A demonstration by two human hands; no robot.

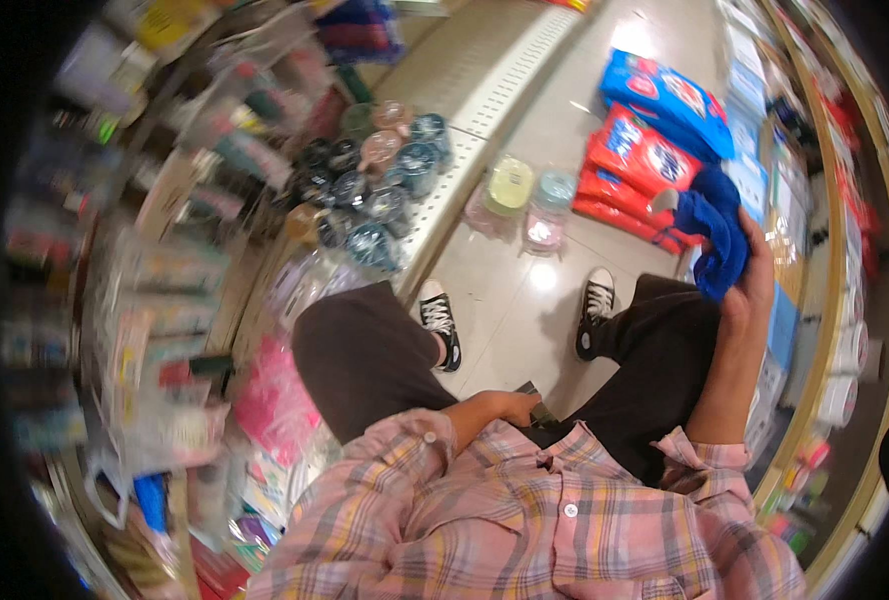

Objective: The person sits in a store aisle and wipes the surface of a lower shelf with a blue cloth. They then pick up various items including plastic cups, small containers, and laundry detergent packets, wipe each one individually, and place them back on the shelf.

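Note:
My right hand point(752, 274) is raised at the right and grips a bunched blue cloth point(718, 225). A small pale tip sticks out at the cloth's left side; what it is cannot be made out. Low between my knees, my left hand point(516, 407) holds a dark flat object point(540, 412), mostly covered by the fingers. Red plastic packs point(639, 161) lie stacked on the floor just beyond the blue cloth, with a blue pack point(669, 97) behind them. Ahead of my shoes stand a yellow-lidded container point(510, 184) and a teal-lidded container point(555, 187).
Several plastic-wrapped cups point(384, 180) crowd the low white shelf point(482, 112) at left. Bagged goods point(167, 337) and a pink bundle point(276, 401) lie close to my left knee. Shelving point(827, 247) with boxes runs along the right. The tiled floor point(504, 300) shows between my shoes.

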